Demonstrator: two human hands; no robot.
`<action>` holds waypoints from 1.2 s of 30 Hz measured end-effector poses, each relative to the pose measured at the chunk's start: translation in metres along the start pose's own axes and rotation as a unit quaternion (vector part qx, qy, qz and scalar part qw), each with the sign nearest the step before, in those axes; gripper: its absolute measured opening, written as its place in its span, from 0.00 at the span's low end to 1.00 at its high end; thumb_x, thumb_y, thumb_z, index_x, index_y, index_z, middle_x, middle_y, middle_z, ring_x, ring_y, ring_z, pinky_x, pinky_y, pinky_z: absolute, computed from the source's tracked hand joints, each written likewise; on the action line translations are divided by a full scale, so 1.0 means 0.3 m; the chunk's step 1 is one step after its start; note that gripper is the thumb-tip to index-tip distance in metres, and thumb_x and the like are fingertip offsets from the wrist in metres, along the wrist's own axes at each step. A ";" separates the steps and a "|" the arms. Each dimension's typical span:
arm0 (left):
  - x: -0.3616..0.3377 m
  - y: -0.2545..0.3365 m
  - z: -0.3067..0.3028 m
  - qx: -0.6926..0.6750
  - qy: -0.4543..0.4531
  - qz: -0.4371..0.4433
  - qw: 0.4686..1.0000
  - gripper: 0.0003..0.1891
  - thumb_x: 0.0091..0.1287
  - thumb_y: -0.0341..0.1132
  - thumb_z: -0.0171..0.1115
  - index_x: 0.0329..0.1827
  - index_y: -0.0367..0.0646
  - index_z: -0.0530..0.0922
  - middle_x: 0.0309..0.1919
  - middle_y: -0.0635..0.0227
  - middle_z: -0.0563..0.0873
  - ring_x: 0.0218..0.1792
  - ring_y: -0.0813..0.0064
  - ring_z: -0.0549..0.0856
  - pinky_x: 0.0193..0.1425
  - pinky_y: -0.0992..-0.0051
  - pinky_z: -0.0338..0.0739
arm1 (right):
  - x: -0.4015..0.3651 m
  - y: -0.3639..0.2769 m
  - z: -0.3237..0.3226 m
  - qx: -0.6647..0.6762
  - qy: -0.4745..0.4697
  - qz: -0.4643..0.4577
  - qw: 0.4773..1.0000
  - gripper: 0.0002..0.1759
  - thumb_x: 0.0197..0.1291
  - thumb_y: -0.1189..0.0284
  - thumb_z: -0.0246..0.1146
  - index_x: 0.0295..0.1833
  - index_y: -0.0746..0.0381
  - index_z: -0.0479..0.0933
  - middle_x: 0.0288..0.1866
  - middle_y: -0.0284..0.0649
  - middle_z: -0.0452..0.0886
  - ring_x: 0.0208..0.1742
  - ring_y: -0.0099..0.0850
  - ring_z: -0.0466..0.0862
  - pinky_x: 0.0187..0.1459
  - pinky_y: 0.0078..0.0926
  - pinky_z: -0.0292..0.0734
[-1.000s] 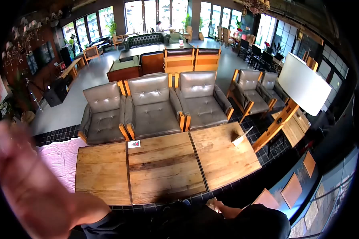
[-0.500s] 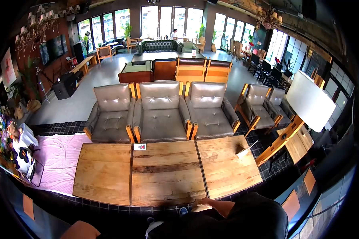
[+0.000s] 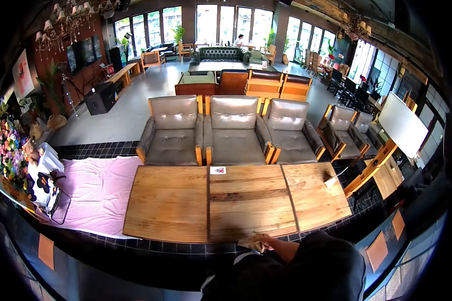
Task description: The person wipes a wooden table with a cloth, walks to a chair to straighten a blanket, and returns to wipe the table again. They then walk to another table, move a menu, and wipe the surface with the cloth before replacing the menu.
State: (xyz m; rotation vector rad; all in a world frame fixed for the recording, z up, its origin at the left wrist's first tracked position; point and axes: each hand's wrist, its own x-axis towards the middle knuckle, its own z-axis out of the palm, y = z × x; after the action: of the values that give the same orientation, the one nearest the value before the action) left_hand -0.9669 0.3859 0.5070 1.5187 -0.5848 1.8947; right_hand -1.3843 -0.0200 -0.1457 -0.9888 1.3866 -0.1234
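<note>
- Wooden bench (image 3: 171, 205), three plank tops butted in a row, set just before three grey leather armchairs (image 3: 233, 133).
- Pink cloth (image 3: 95, 193) spread on the floor at its left end.
- Right hand (image 3: 258, 243) at the bench's near edge; too small to tell how far open, or whether gripping anything.
- Small card (image 3: 217, 170) on the far edge.

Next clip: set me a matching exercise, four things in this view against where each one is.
Things
1. card
2. pink cloth
3. lamp
4. right hand

Places
A. on the floor, left of the left table
B. at the near edge of the middle table
C. standing right of the right table
D. at the far edge of the middle table

Pairs: 1-D, 2-A, 3-C, 4-B
</note>
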 end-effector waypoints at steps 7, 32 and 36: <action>-0.694 -0.109 0.203 -0.361 -0.302 -0.565 0.678 0.17 0.71 0.48 0.59 0.41 0.39 0.80 0.36 0.66 0.83 0.38 0.76 0.79 0.45 0.76 0.73 | -0.067 -0.404 0.556 -0.037 0.014 -0.128 0.991 0.22 0.69 0.54 0.65 0.56 0.61 0.83 0.42 0.36 0.86 0.40 0.27 0.83 0.43 0.27 0.79; -1.350 -1.034 0.571 -0.407 -0.365 -0.811 0.207 0.22 0.68 0.28 0.66 0.64 0.32 0.74 0.55 0.56 0.85 0.52 0.64 0.87 0.58 0.67 0.84 | -0.399 -1.251 2.384 -0.065 -0.554 -0.111 0.823 0.23 0.72 0.62 0.64 0.66 0.62 0.76 0.58 0.35 0.82 0.56 0.25 0.81 0.61 0.30 0.78; -1.452 -1.412 0.613 -0.403 -0.350 -0.829 0.166 0.27 0.68 0.31 0.66 0.69 0.36 0.69 0.57 0.57 0.83 0.54 0.62 0.86 0.58 0.62 0.85 | -0.442 -1.276 2.780 -0.122 -0.472 -0.135 0.863 0.23 0.71 0.59 0.66 0.63 0.63 0.78 0.54 0.34 0.85 0.54 0.23 0.81 0.59 0.26 0.78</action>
State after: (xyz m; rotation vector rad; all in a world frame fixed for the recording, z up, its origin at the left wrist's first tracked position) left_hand -0.4802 0.4700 0.1085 0.8661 0.0877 -0.9304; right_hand -0.5292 0.2486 0.0911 -1.2140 0.3557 0.3108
